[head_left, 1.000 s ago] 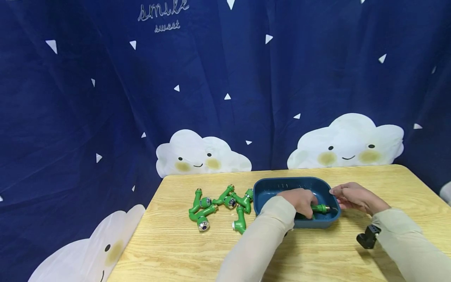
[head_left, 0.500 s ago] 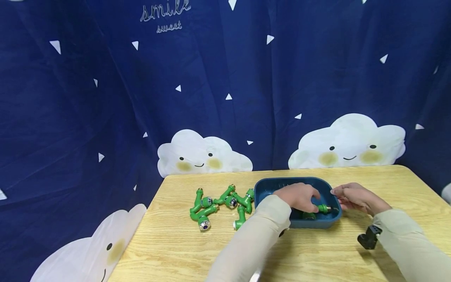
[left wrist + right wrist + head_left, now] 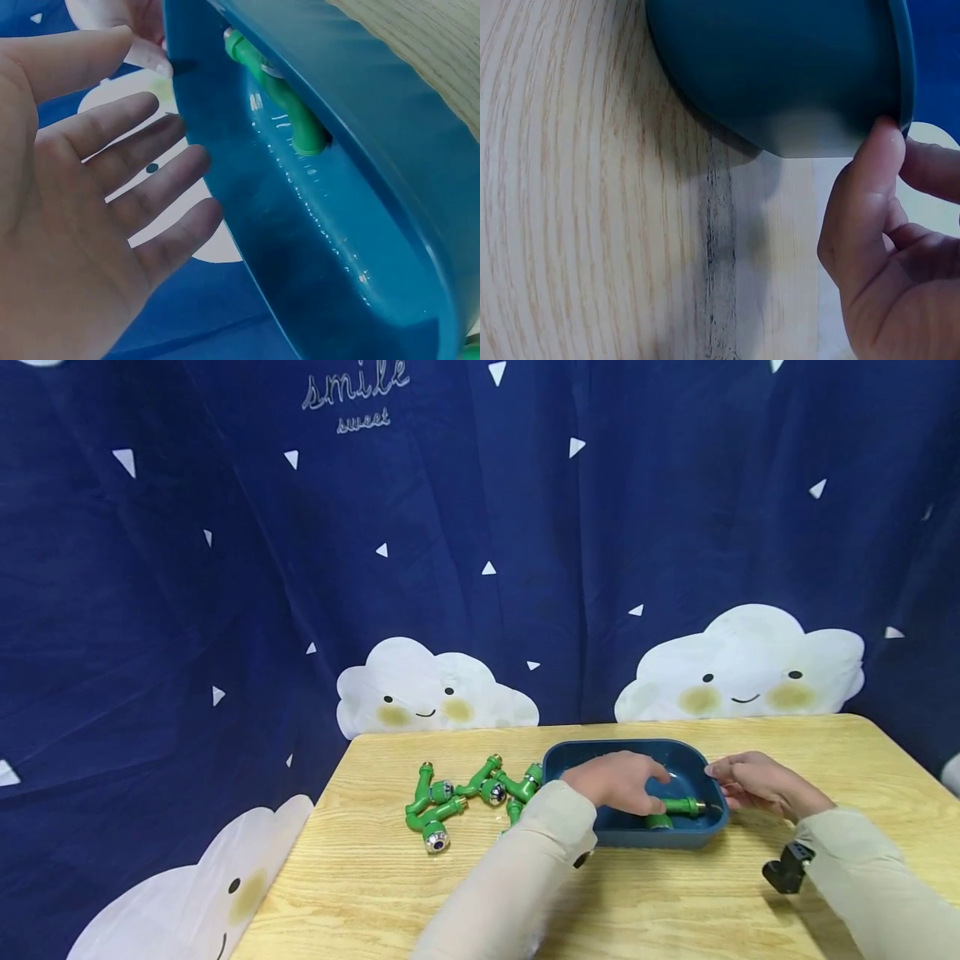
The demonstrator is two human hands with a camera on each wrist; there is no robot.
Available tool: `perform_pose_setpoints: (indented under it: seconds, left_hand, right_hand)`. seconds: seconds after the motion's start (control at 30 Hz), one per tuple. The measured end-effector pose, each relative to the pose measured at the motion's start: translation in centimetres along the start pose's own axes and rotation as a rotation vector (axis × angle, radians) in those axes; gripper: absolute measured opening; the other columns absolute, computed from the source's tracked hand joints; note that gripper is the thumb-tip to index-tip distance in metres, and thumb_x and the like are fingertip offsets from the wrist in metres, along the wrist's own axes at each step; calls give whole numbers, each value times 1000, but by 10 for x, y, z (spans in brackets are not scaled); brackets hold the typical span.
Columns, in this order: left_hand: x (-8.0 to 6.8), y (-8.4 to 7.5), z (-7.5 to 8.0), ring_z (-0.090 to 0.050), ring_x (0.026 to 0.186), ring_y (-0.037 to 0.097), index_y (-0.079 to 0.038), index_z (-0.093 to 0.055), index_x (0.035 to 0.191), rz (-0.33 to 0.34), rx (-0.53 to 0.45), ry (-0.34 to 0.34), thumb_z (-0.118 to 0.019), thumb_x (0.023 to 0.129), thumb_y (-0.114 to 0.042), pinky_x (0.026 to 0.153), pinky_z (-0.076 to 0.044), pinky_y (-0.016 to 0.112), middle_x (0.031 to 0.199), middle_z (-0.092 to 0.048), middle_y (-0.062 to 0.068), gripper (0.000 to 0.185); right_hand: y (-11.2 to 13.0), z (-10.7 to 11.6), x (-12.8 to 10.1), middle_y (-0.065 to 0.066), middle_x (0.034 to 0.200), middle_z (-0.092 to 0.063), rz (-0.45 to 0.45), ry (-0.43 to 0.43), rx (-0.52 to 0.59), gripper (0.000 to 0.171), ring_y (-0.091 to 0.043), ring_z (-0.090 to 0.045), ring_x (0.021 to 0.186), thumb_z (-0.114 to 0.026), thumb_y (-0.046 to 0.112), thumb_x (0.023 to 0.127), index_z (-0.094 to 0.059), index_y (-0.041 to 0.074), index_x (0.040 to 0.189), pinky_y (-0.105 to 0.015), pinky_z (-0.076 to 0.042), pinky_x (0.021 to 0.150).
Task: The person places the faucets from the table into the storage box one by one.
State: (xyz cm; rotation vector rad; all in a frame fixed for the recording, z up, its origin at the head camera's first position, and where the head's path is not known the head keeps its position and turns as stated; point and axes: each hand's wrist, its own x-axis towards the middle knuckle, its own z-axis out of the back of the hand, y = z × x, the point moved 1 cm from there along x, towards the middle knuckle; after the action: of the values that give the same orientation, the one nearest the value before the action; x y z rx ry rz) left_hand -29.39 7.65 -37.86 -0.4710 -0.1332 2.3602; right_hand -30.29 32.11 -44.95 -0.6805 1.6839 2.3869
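Observation:
A dark blue plastic tub (image 3: 660, 838) stands on the wooden table. One green pipe fitting (image 3: 678, 807) with a brass end lies inside it, by the right wall. My left hand (image 3: 622, 781) hovers over the tub's left half, a little left of the fitting. In the left wrist view that hand (image 3: 90, 210) shows an empty palm with straight fingers beside the tub (image 3: 337, 247) and the fitting (image 3: 281, 94). My right hand (image 3: 753, 781) pinches the tub's right rim. The right wrist view shows its thumb (image 3: 881, 157) on the rim of the tub (image 3: 780, 67).
Several more green fittings (image 3: 465, 797) lie in a loose pile on the table (image 3: 375, 885) left of the tub. A dark blue curtain with cloud faces (image 3: 438, 693) hangs close behind the table. A black wrist camera (image 3: 786, 866) sits by my right sleeve.
My left hand has let go of the green fitting, which now lies in the tub, and has drawn back to the left with open fingers. The right hand stays on the rim.

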Motion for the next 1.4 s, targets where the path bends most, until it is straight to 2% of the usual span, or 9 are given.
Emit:
perform_pose_setpoints:
  seconds: [0.37,0.53,0.67,0.83,0.97,1.23,1.4]
  left_hand:
    - [-18,6,5,-42,139,-3,-36,-52,142,-70,-5,-50,-61,96,-43,109,-40,17,147,-47,-24,48]
    - [-26,9,6,-44,138,-2,-36,-52,142,-80,72,-80,-60,96,-44,109,-42,18,148,-46,-23,47]
    - [-38,14,8,-44,139,1,-35,-52,142,-108,131,-112,-58,97,-43,111,-41,21,150,-45,-19,47]
    - [-55,26,12,-45,141,5,-27,-52,144,-159,120,-170,-57,98,-38,113,-40,22,151,-48,-12,48]
    - [-67,38,13,-46,141,9,-23,-52,144,-155,99,-200,-57,98,-35,114,-40,25,150,-51,-8,48]
    - [-92,60,16,-44,143,13,-20,-52,144,-96,29,-206,-57,98,-33,116,-40,31,152,-49,-5,48]
    - [-104,69,18,-45,142,16,-17,-53,143,-102,28,-232,-57,98,-31,117,-39,32,150,-51,-2,48]
  right_hand:
    - [0,-1,-1,1,82,-67,-3,-16,-8,54,-6,-66,68,-44,16,104,-31,-21,141,-23,-59,65]
    - [0,-2,-1,2,81,-67,5,-18,-2,55,-6,-67,67,-45,16,104,-30,-21,142,-22,-59,64]
    - [-1,-3,-3,2,82,-68,16,-10,6,55,-6,-67,68,-45,16,104,-29,-22,142,-22,-59,65]
    - [-1,-2,-4,2,83,-68,28,-1,9,56,-6,-68,69,-45,16,104,-29,-22,142,-22,-59,65]
    - [-3,-1,-2,2,83,-68,17,-9,8,56,-6,-67,70,-45,16,104,-28,-21,142,-23,-59,66]
    - [-4,-1,-2,2,83,-67,14,-14,-4,56,-5,-66,68,-46,17,103,-30,-21,142,-23,-59,65]
    - [-2,-1,-2,2,85,-68,13,0,-7,57,-5,-66,69,-45,17,104,-28,-20,144,-22,-59,66]
